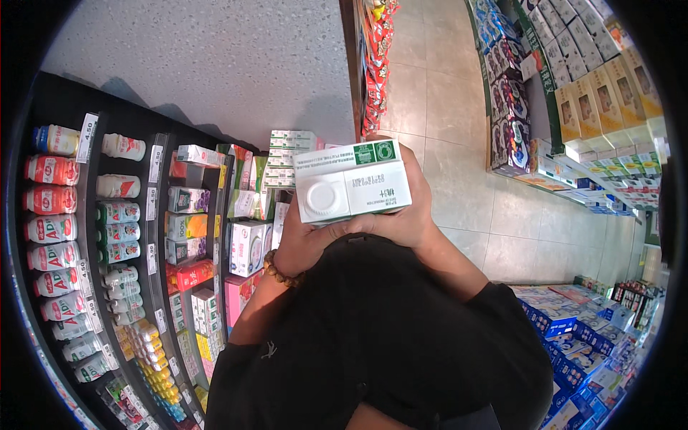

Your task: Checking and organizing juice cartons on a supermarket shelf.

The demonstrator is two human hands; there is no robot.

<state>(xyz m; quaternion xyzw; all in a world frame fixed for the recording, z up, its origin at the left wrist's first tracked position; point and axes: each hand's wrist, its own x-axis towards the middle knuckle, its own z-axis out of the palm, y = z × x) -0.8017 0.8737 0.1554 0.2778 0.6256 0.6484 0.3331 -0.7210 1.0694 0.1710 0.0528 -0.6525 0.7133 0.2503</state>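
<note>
A white drink carton with a round white screw cap and a green printed panel is held up in front of my chest, its top turned toward me. My left hand grips it from the left and below, with a beaded bracelet on that wrist. On the other side, my right hand wraps round the carton. Both thumbs meet along the near edge, while most of the fingers are hidden behind it. Just beyond the left hand stand stacked white-and-green cartons at the shelf's end.
Black shelves on the left hold rows of small bottles and boxed drinks. A grey speckled surface rises ahead of them. Red packets hang beside the tiled aisle. Yellow boxes and blue boxes are stacked on the right.
</note>
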